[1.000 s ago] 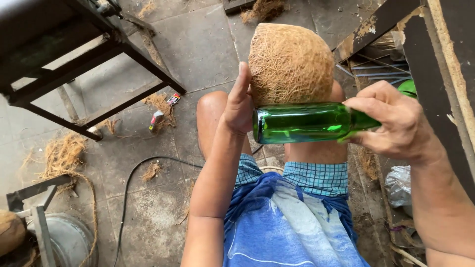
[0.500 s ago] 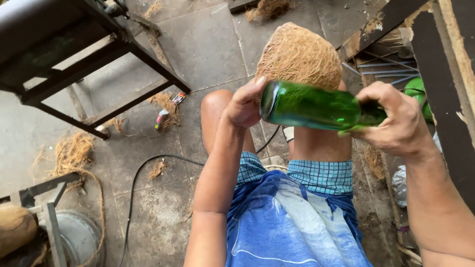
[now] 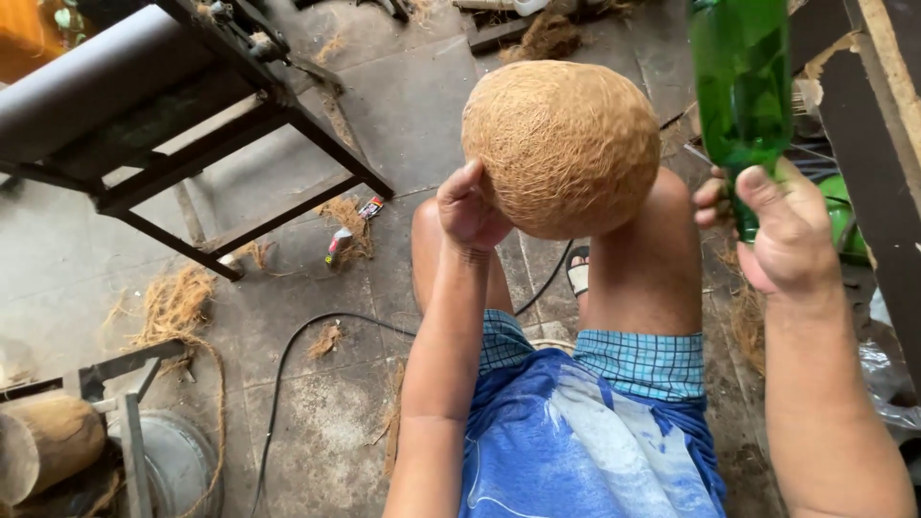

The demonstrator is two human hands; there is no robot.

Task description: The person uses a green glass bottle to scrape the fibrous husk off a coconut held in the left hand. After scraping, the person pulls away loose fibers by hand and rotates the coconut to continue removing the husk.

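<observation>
Fingers of my left hand (image 3: 470, 206) are cupping the husked coconut (image 3: 561, 144) resting on my knees; my right hand (image 3: 782, 235) is gripping the green bottle (image 3: 741, 86) — now raised upright, no longer lying across the coconut. Small red-and-white wrappers (image 3: 350, 228) — perhaps sachets — are lying on open floor by the metal frame (image 3: 240, 144).

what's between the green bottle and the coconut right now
Nothing visible. The right hand holds the green bottle upright, off to the right of the coconut, with only open air between them. The left hand steadies the coconut on its far left side, out of that gap.
</observation>
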